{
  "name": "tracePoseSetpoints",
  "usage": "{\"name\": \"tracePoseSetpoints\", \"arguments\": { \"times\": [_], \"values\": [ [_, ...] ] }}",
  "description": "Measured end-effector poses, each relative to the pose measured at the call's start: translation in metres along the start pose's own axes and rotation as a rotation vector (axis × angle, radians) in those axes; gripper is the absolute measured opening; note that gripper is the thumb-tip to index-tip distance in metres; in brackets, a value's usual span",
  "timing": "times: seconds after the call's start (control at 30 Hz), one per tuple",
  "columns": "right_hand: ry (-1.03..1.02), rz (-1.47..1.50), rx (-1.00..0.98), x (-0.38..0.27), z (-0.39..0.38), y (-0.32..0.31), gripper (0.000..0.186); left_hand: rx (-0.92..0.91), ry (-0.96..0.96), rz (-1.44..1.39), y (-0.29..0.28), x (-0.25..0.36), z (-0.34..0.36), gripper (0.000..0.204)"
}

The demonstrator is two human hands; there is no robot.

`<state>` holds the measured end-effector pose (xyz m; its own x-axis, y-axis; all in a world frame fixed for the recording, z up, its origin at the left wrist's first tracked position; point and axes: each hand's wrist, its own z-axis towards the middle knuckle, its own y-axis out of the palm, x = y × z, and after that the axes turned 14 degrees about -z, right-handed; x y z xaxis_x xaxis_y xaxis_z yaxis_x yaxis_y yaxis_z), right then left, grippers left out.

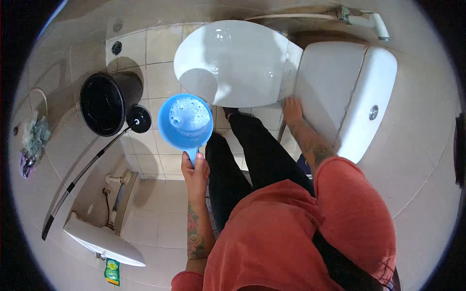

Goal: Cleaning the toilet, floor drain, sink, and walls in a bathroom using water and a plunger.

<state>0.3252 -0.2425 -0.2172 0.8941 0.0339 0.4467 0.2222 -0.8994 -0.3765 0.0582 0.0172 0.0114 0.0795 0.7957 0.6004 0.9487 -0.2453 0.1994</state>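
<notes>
- The left hand [195,172] has its fingers curled closed around the handle of a blue dipper [187,141], thumb laid along the top.
- The dipper is held out in front of the body, above the tiled floor [162,80], between the black trousers [262,150] and a black bucket [130,89], its round mouth facing up.
- Inside the dipper is a pale liquid [190,115] with white foam and bubbles, lying mostly toward the side away from the handle; its depth cannot be told.
- The bucket is near the dipper on the left, apart from it; its inside is dark, so whether it holds anything cannot be told.
- A black round head [139,119] on a long pole sits beside the bucket.
- The right hand [292,112] reaches down beside the toilet, close to where the white lid [242,63] meets the cistern [327,82]; its fingertips are partly hidden, so how far they are open, or whether they grip anything, cannot be told.
- The toilet lid is down, covering the bowl.
- The cistern is closed, a round button [374,112] set in its top.
- A green packet [112,271] is just beside the washbasin [99,241]; its contents are hidden.
</notes>
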Motion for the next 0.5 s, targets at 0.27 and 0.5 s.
{"name": "tracePoseSetpoints", "arguments": {
  "times": [0.27,0.5],
  "values": [
    [0.063,0.023,0.366,0.058,0.044,-0.022,0.031,0.050,0.002,-0.012,-0.018,0.005,-0.011,0.017],
    [0.368,-0.075,0.282,0.229,0.111,-0.083,0.039,0.035,0.027,-0.055,-0.022,-0.004,-0.013,0.017]
  ]
}}
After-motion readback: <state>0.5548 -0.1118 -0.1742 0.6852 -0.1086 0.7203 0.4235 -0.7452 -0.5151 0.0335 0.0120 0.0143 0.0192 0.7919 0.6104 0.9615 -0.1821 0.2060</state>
